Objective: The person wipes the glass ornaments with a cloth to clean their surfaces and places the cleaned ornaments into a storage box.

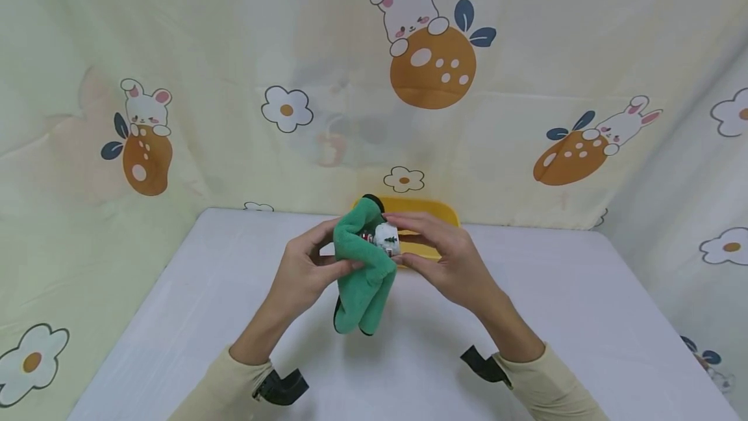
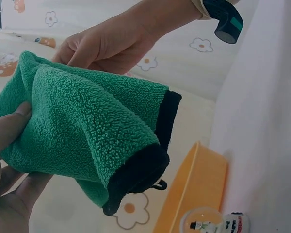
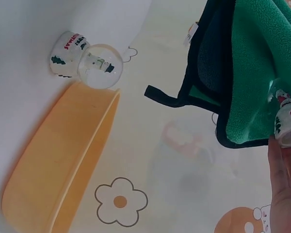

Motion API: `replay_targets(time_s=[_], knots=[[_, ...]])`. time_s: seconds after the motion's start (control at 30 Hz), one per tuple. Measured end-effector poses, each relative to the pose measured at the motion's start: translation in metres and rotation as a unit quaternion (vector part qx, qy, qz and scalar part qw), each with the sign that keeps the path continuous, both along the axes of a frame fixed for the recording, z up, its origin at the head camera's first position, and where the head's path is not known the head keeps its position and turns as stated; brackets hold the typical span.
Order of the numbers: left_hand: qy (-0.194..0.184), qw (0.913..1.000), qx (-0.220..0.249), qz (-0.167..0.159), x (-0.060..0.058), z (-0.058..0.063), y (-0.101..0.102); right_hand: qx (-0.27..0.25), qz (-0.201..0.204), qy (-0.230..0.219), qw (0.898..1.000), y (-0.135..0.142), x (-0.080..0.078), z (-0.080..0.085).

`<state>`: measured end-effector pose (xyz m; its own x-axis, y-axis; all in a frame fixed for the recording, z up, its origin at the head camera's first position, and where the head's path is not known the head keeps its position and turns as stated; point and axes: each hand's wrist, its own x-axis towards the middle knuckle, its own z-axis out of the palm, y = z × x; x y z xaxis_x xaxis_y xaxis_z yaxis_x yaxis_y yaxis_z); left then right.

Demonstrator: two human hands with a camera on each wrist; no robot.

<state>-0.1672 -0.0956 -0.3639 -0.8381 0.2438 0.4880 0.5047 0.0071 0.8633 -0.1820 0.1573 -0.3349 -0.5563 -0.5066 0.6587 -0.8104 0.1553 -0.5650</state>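
A green towel (image 1: 362,278) with black edging hangs from my left hand (image 1: 306,265), which grips it between thumb and fingers. My right hand (image 1: 447,255) holds a small snow globe (image 1: 387,238) by its white base, printed with a green tree and red marks. The globe end lies inside a fold of the towel, and a small figure in the snow globe (image 3: 284,121) shows against the green cloth in the right wrist view. From the left wrist view, the towel (image 2: 87,116) covers the held globe.
A yellow plastic basin (image 1: 429,206) stands at the back of the white table (image 1: 526,317), just beyond my hands. A second snow globe (image 3: 101,65), with a snowman inside, stands beside it. Behind is a patterned cloth backdrop (image 1: 327,31).
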Motion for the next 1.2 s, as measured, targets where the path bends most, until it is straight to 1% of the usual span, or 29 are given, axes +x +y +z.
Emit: replay_targets(time_s=[0.17, 0.33, 0.67, 0.9, 1.13, 1.2], knots=[[0.011, 0.9999, 0.002, -0.005, 0.0009, 0.0011, 0.0002, 0.004, -0.018, -0.019, 1.0, 0.0004, 0.0002, 0.0], [0.025, 0.9996, -0.006, -0.007, 0.002, 0.0028, 0.0001, 0.008, -0.031, -0.039, 0.999, 0.0009, -0.0004, -0.0015], [0.07, 0.9969, -0.038, -0.003, 0.0018, 0.0012, -0.0014, 0.018, -0.038, -0.049, 0.998, 0.0009, -0.0017, -0.0029], [0.098, 0.9936, -0.055, 0.005, 0.0026, 0.0005, -0.0023, 0.021, -0.035, -0.071, 0.997, 0.0017, -0.0011, -0.0037], [0.107, 0.9923, -0.062, 0.009, 0.0019, 0.0001, -0.003, 0.034, -0.044, -0.095, 0.994, 0.002, -0.0012, -0.0033], [0.106, 0.9924, -0.061, 0.009, 0.0012, 0.0005, -0.0034, 0.035, -0.041, -0.101, 0.993, 0.0016, -0.0013, -0.0033]])
